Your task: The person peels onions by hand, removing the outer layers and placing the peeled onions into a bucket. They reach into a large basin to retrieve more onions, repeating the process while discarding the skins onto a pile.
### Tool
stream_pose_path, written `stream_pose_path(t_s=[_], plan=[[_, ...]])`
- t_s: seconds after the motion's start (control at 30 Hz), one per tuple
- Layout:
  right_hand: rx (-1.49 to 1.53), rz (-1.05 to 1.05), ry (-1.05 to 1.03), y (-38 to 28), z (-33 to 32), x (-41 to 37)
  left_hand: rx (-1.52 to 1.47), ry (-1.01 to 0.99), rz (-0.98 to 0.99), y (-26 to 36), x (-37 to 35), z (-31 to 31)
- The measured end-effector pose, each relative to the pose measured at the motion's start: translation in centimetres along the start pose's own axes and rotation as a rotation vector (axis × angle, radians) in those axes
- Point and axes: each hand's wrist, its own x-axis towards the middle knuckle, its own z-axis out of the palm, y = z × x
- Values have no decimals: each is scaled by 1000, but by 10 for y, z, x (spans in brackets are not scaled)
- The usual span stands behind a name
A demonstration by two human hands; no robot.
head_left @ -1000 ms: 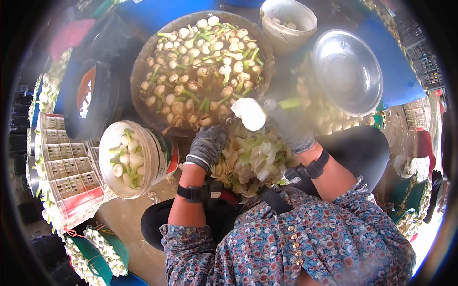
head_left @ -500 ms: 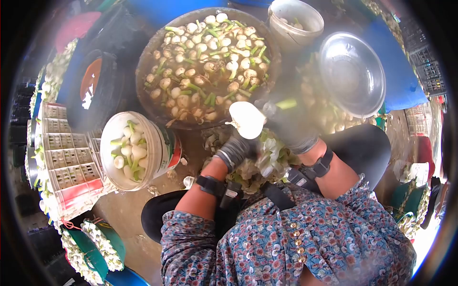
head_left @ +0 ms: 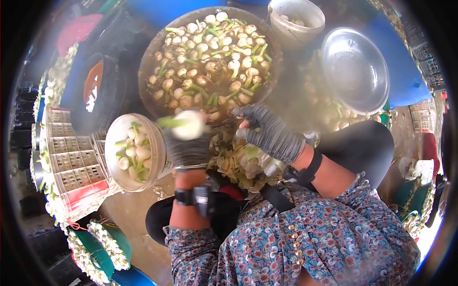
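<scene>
My left hand (head_left: 187,151), in a grey striped glove, is closed around a peeled white onion (head_left: 188,125) with a short green stem pointing left; both are blurred by motion. It is between the large tub (head_left: 143,71) and the white bucket (head_left: 160,157), which holds several peeled onions with green stems. My right hand (head_left: 272,136), gloved alike, hovers at the tub's near edge with its fingers curled; what they hold, if anything, is hidden. Muddy water and many onions (head_left: 210,66) fill the tub. A heap of peeled skins (head_left: 245,162) lies below my hands.
A shiny metal basin (head_left: 355,71) stands at the right, with a pale bucket (head_left: 296,21) behind it. At the left are a black tub (head_left: 114,90) and white plastic crates (head_left: 71,152). Green containers of small white bulbs (head_left: 109,243) stand at the lower left.
My left hand has moved left with the onion, toward the white bucket. The right hand has come away from the onion and now shows its curled fingers near the tub.
</scene>
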Motion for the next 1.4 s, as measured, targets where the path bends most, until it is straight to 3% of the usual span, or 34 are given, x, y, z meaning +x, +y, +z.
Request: stream_pose_path(t_s=[0.07, 0.1, 0.13, 0.2, 0.27, 0.33, 0.37, 0.43, 0.5, 0.6, 0.7, 0.8, 0.87, 0.93, 0.97, 1.07, 1.17, 1.27, 1.3, 1.4], plan=[[-39, 25, 74, 0, -6, 5, -1063, 237, -98, 17, 16, -48], [65, 38, 116, 6, -8, 7, -1080, 362, -43, 18, 13, -72], [169, 51, 159, 15, -10, 9, -956, 793, -60, 46, 21, -53], [261, 91, 202, 25, -17, 12, -971, 723, -174, 34, 22, -62], [236, 147, 204, 30, -25, 16, -483, 240, -142, -22, 41, -63], [146, 69, 196, 51, -28, 18, -339, 43, -324, -43, 63, -32], [147, 86, 200, 53, -30, 20, -434, 87, -525, -43, 71, 0], [190, 175, 216, 48, -33, 24, 16, 134, -627, -51, 99, 55], [222, 276, 260, 49, -34, 27, 411, 25, -761, -84, 138, 80], [112, 309, 274, 61, -43, 32, 943, -369, -988, -143, 190, 109], [155, 354, 265, 56, -48, 36, 1408, -549, -641, -198, 186, 125], [98, 302, 262, 64, -46, 37, 1446, -586, -623, -194, 183, 125], [131, 320, 248, 63, -46, 39, 1129, -556, -690, -180, 180, 113], [158, 327, 272, 69, -45, 40, 802, -251, -661, -155, 151, 103], [172, 330, 285, 70, -45, 40, 479, -171, -688, -125, 135, 108], [85, 383, 257, 55, -48, 41, 263, -271, -579, -71, 98, 102], [-59, 232, 265, 43, -45, 38, 67, -359, -269, -53, 68, 93], [-32, 259, 213, 19, -45, 32, 104, -420, -91, -29, 46, 90], [-56, 224, 221, 15, -44, 30, 93, -377, -115, -17, 38, 93], [-132, 119, 231, 7, -42, 24, 469, -340, 129, 12, 21, 95]])
